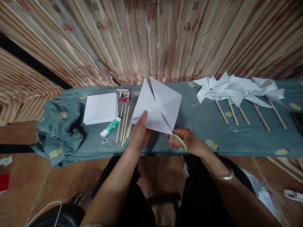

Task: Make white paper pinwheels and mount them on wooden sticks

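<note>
A white paper square (pixel 163 101) is held up over the table by my left hand (pixel 141 130), thumb on top and fingers underneath. One slit gapes at its top edge, and another runs in from the lower right corner. My right hand (pixel 184 140) grips scissors (pixel 181 142) by their pale green handles. The blades are at the lower right corner of the paper, along the slit, and are mostly hidden by the sheet. Wooden sticks (pixel 122 123) lie just left of my left hand, beside a green and white glue tube (pixel 110 126).
A stack of white paper (pixel 101 108) lies at the left, near a small red box of metal pins (pixel 124 95). Several finished paper pinwheels (pixel 226 90) on sticks lie at the right. The blue-green cloth (pixel 196 119) covers the table and bunches at its left end. A curtain (pixel 151 41) hangs behind.
</note>
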Tool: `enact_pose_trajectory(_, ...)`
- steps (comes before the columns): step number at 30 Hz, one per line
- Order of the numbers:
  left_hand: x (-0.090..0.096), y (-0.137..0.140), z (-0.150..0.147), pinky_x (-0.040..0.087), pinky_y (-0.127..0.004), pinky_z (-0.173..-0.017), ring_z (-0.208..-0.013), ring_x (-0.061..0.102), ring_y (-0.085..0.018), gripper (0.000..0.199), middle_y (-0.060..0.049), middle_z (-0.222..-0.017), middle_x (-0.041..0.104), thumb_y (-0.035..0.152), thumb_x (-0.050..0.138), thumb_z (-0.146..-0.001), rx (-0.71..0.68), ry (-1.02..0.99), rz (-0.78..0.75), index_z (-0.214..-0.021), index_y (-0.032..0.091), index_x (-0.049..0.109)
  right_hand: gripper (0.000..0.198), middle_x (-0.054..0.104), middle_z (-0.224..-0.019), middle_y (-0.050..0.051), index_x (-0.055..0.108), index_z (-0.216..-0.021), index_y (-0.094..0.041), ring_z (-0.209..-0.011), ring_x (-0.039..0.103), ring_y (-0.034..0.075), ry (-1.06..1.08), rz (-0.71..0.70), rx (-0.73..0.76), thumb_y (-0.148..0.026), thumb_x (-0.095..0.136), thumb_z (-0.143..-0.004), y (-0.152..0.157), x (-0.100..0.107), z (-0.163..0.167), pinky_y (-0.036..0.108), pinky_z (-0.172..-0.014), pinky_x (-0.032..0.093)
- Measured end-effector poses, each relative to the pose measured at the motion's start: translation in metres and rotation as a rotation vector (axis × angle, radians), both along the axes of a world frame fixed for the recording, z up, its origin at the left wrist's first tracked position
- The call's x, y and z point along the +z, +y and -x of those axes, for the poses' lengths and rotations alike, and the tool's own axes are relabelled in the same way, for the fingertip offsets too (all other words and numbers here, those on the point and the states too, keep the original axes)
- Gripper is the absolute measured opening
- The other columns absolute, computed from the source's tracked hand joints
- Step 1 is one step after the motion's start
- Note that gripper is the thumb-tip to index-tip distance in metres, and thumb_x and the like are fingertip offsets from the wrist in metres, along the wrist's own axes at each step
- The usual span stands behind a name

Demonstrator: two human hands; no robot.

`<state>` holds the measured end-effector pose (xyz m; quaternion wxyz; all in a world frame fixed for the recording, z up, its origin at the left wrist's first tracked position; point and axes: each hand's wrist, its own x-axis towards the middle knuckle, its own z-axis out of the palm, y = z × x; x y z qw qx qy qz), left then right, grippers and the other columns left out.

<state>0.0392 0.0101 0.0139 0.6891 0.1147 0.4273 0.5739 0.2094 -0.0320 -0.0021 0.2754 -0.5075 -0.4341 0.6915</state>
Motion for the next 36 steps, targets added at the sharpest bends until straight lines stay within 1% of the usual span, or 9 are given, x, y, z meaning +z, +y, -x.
enact_pose_trajectory(3,-0.0009,0.0006,0.0,0.056,-0.032,-0.092,-0.094,0.072,-0.019,0.026,-0.005,-0.099,0.076,0.022,0.069,-0.086,0.009,0.012,-0.005,-0.11,0.014,0.069,0.053,0.067,-0.058,0.0,0.073,-0.085,-0.013,-0.046,0.054,0.009,0.0,-0.004,0.007,-0.053,0.089,-0.053,-0.0004,-0.0006,-0.0007,0.021,-0.046,0.042)
enact_pose_trajectory(8,-0.0011,0.0007,0.0006,0.056,-0.031,-0.091,-0.096,0.072,-0.02,0.029,-0.006,-0.102,0.076,0.023,0.07,-0.085,0.002,0.022,-0.009,-0.112,0.015,0.068,0.052,0.067,-0.058,0.0,0.071,-0.082,-0.013,-0.046,0.055,0.008,0.012,-0.004,-0.006,-0.052,0.09,-0.052,-0.0014,0.0008,-0.0006,0.021,-0.045,0.042)
enact_pose_trajectory(13,-0.0012,0.0007,-0.0003,0.056,-0.031,-0.092,-0.096,0.072,-0.019,0.028,-0.006,-0.103,0.076,0.022,0.067,-0.087,-0.009,0.008,-0.012,-0.114,0.014,0.068,0.052,0.068,-0.061,0.001,0.071,-0.084,-0.014,-0.048,0.056,0.009,-0.007,-0.025,0.01,-0.054,0.088,-0.055,-0.002,0.0017,-0.0023,0.021,-0.046,0.043)
enact_pose_trajectory(17,-0.0011,0.0009,-0.0012,0.056,-0.031,-0.092,-0.096,0.072,-0.02,0.035,-0.006,-0.104,0.077,0.025,0.071,-0.084,0.0,0.004,0.004,-0.118,0.016,0.067,0.059,0.07,-0.064,0.002,0.071,-0.09,-0.013,-0.051,0.058,0.01,0.003,-0.042,0.055,-0.061,0.085,-0.058,-0.0021,0.0023,-0.0051,0.022,-0.049,0.044)
enact_pose_trajectory(22,-0.0006,0.0011,-0.0003,0.056,-0.029,-0.089,-0.092,0.072,-0.018,0.024,-0.005,-0.101,0.077,0.021,0.065,-0.089,-0.007,0.022,-0.003,-0.111,0.014,0.07,0.064,0.071,-0.068,0.005,0.071,-0.092,-0.012,-0.053,0.06,0.011,0.078,-0.079,0.121,-0.071,0.074,-0.066,-0.0047,0.0051,-0.0083,0.023,-0.052,0.044)
enact_pose_trajectory(26,-0.0005,0.001,0.0005,0.056,-0.03,-0.088,-0.091,0.072,-0.018,0.025,-0.004,-0.098,0.077,0.021,0.065,-0.088,-0.008,0.035,-0.038,-0.112,0.015,0.069,0.067,0.072,-0.069,0.007,0.072,-0.09,-0.011,-0.053,0.061,0.011,0.109,-0.097,0.135,-0.075,0.069,-0.07,-0.0069,0.0069,-0.0097,0.023,-0.052,0.042)
enact_pose_trajectory(28,-0.0006,0.0008,0.0004,0.056,-0.029,-0.087,-0.091,0.072,-0.018,0.025,-0.005,-0.1,0.077,0.02,0.064,-0.089,-0.011,0.043,-0.047,-0.113,0.015,0.069,0.066,0.072,-0.068,0.007,0.072,-0.089,-0.011,-0.052,0.061,0.011,0.103,-0.097,0.136,-0.074,0.069,-0.069,-0.0069,0.0065,-0.0094,0.024,-0.051,0.042)
enact_pose_trajectory(32,-0.0009,0.0003,-0.0012,0.056,-0.029,-0.088,-0.094,0.072,-0.018,0.029,-0.005,-0.106,0.076,0.02,0.066,-0.088,0.01,0.056,-0.045,-0.117,0.016,0.068,0.061,0.072,-0.068,0.006,0.07,-0.087,-0.012,-0.053,0.061,0.011,0.047,-0.072,0.124,-0.069,0.075,-0.067,-0.0057,0.0042,-0.0074,0.023,-0.05,0.043)
enact_pose_trajectory(36,-0.0011,0.0003,-0.0027,0.055,-0.029,-0.09,-0.099,0.071,-0.019,0.035,-0.005,-0.105,0.076,0.019,0.068,-0.086,0.025,0.053,-0.045,-0.122,0.018,0.065,0.061,0.07,-0.067,0.004,0.069,-0.087,-0.012,-0.053,0.06,0.01,0.033,-0.045,0.08,-0.067,0.079,-0.062,-0.005,0.0031,-0.0057,0.022,-0.051,0.045)
